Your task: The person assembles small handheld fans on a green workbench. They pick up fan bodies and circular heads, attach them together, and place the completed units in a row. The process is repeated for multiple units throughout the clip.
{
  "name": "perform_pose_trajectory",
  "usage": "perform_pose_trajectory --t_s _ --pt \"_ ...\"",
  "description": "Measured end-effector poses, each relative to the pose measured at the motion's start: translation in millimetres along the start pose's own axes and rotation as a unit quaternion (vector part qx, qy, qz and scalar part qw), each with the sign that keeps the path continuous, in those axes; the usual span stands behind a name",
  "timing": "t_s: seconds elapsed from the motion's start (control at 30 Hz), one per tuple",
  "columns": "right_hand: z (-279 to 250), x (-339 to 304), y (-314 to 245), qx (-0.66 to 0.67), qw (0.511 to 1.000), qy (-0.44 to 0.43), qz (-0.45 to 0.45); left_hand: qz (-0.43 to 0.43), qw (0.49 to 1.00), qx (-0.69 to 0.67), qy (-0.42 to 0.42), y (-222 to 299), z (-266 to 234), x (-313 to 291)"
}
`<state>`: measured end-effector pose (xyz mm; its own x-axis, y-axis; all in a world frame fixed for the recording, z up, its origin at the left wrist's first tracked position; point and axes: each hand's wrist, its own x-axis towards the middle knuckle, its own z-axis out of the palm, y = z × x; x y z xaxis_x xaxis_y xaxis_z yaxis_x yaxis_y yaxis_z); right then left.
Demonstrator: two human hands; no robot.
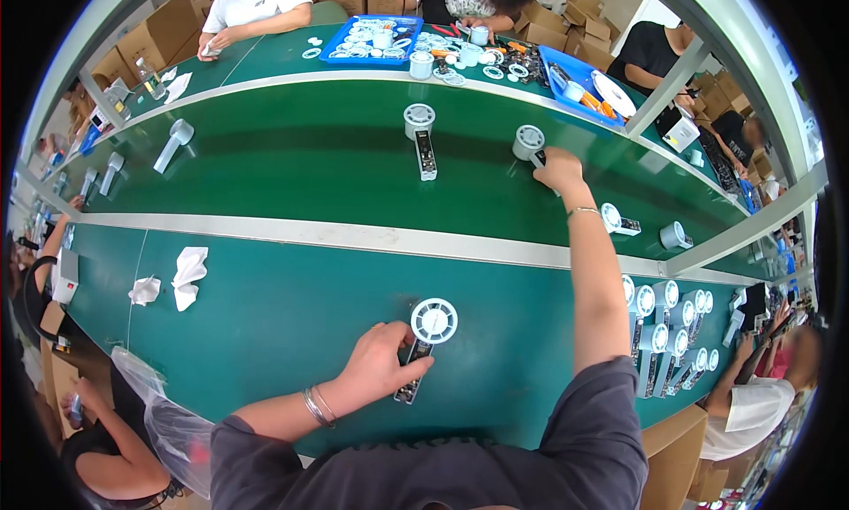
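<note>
near fan (pixel 434 321) is over the near middle of the green table (pixel 283 351), pinched by the handle between thumb and fingers of the left hand (pixel 378 361). right hand (pixel 559 169) reaches over the pale rail (pixel 354 236), fingers closed round the handle of the far fan (pixel 529 140) at the belt (pixel 292 156). rail runs the full width between table and belt, bowed by the lens; right forearm crosses above it. wide stretch of table left of the left hand, out to two white tissues (pixel 189 276). more room between near fan and right forearm. tighter on the right: fan rows (pixel 653 337) stand close together near the table edge, just past the right upper arm. slanted post (pixel 707 249) meets the rail behind them. on the belt, another fan (pixel 420 116) lies left of the far fan, well apart from it; long open stretch further left.

near fan: round pale head, spoked ring round a plain white centre, head pointing away from the person, handle slanting back toward the body. handle shows dark circuit board, partly covered by the thumb. far fan: same pale head, slotted face up, handle mostly hidden by fingers.
</note>
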<state>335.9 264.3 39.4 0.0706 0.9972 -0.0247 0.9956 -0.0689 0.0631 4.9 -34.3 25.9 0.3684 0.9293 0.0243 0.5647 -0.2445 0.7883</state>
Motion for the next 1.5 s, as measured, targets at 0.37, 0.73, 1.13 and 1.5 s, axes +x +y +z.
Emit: perform_pose_trajectory --t_s 0.37,0.73,1.13,1.5 --pt "0.6 -194.9 -92.5 0.695 0.701 -0.157 -0.006 -0.053 0.900 -0.404 0.152 -20.0 -7.4 34.7" --pt "44.6 -248.7 -119.4 0.754 0.638 -0.151 -0.029 -0.087 0.865 -0.469 0.158 -33.4 5.0 35.2" --pt "45.4 -251.4 -125.2 0.750 0.653 -0.089 -0.051 -0.084 0.878 -0.442 0.162 -33.9 10.3 33.1" --pt "43.2 -253.2 -125.2 0.748 0.656 -0.085 -0.060 -0.081 0.875 -0.453 0.149 -34.6 9.4 32.3"
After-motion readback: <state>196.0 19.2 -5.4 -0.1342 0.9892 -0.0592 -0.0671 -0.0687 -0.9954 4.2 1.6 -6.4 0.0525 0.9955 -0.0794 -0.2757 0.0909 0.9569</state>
